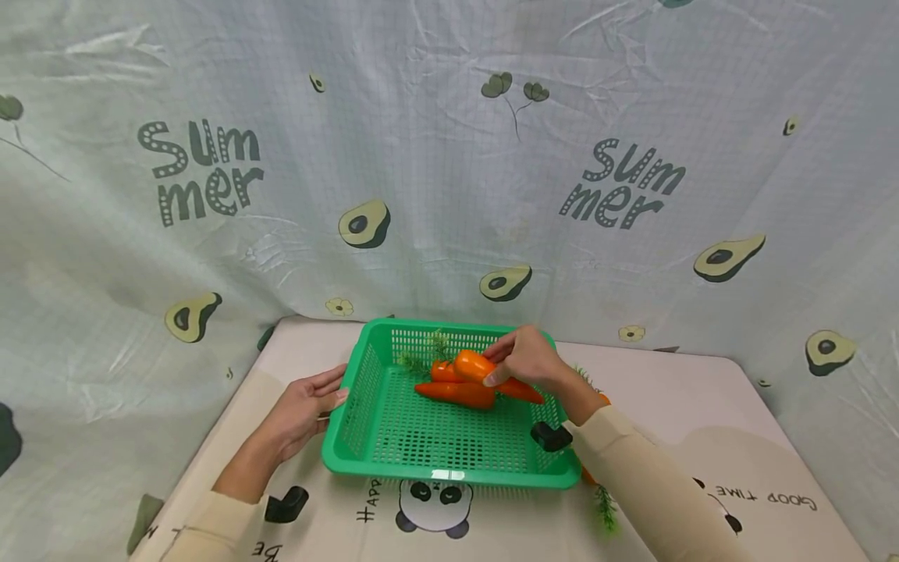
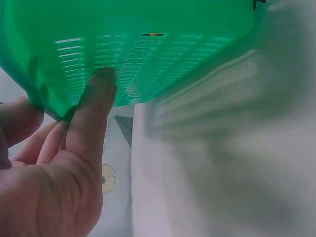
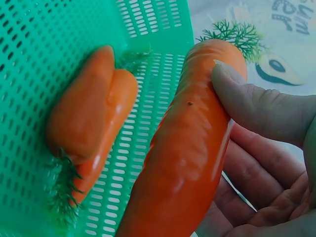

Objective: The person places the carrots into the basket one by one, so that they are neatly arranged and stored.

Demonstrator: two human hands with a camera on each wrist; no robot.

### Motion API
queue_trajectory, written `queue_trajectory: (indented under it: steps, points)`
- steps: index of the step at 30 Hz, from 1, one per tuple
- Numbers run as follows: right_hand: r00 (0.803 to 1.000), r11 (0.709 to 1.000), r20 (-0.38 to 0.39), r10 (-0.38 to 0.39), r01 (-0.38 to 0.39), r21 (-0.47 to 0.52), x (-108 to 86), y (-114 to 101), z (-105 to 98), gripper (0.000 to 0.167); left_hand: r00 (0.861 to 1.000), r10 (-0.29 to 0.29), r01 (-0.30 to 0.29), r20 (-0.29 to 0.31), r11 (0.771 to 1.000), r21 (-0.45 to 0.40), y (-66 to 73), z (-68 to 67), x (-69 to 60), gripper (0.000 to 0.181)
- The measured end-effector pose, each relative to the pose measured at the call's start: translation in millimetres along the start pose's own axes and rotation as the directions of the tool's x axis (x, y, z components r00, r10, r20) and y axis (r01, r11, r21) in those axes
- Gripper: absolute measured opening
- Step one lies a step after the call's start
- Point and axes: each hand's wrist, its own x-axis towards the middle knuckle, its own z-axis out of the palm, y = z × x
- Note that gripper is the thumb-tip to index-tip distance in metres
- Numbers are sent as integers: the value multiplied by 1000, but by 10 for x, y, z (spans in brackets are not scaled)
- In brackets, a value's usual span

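My right hand (image 1: 530, 363) holds an orange carrot (image 3: 182, 133) over the green basket (image 1: 449, 474), the thumb on its upper side near the thick leafy end and the fingers behind. Two more carrots with green tops lie on the basket floor: a front carrot (image 1: 456, 394) and, behind it, another carrot (image 1: 442, 371) partly covered by the held one. At the basket's left end, my left hand (image 1: 302, 410) grips the rim; its thumb is at the edge and its fingers (image 2: 91, 113) lie against the slotted outer wall.
Right of the basket, partly behind my right forearm, carrot greens (image 1: 605, 507) and bits of orange show on the printed tablecloth (image 1: 674, 390). A curtain with avocado prints (image 1: 449, 156) hangs behind the table. Each wrist wears a black mount (image 1: 286, 505).
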Motion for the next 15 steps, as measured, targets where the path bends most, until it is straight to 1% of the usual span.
queue_trajectory:
  steps: [5, 11, 15]
  points:
    - [1000, 1000, 6, -10, 11, -24, 42, -12, 104, 37, 1000, -4, 4, -2, 1000, 0, 6, -1, -3, 64]
    - [1000, 1000, 25, -3, 4, -18, 99, -32, 206, 36, 1000, -8, 8, -5, 1000, -1, 6, 2, 3, 64]
    - [999, 999, 38, -14, 15, -31, 149, -24, 263, 35, 1000, -7, 7, -11, 1000, -1, -7, 1, 10, 63]
